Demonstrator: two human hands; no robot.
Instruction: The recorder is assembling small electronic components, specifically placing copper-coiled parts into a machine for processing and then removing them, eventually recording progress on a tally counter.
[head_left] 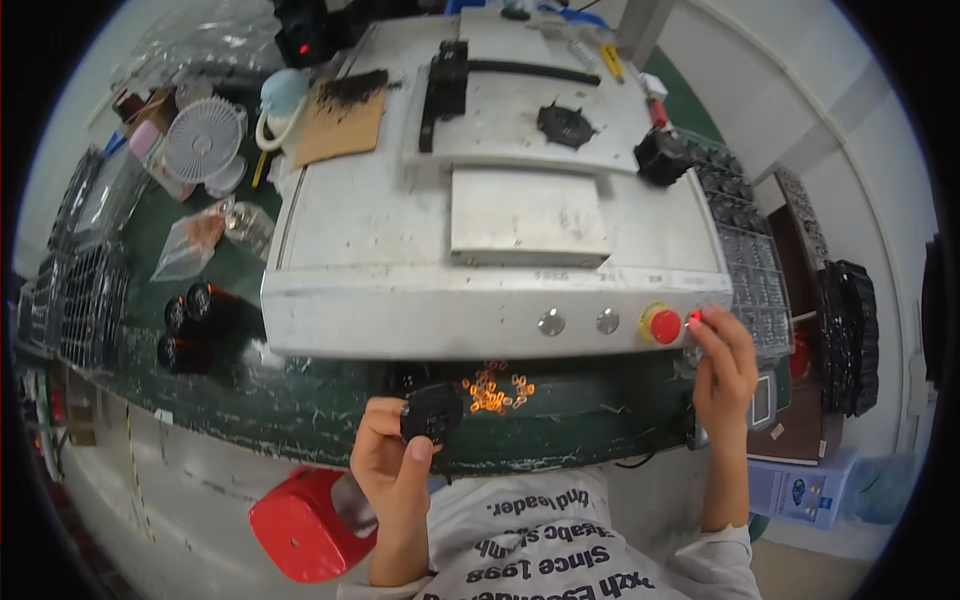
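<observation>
A green bench carries the load, its top scuffed and its front edge chipped with pale marks. A wide pale metal machine takes up its middle. In front of this lies a loose scatter of small orange pieces. To the left are three dark cylinders, close together, and beyond them a clear bag. Farther back stands a white fan, a pink bottle beside it. Black trays sit at the left end. Below, a red stool stands on the pale floor.
</observation>
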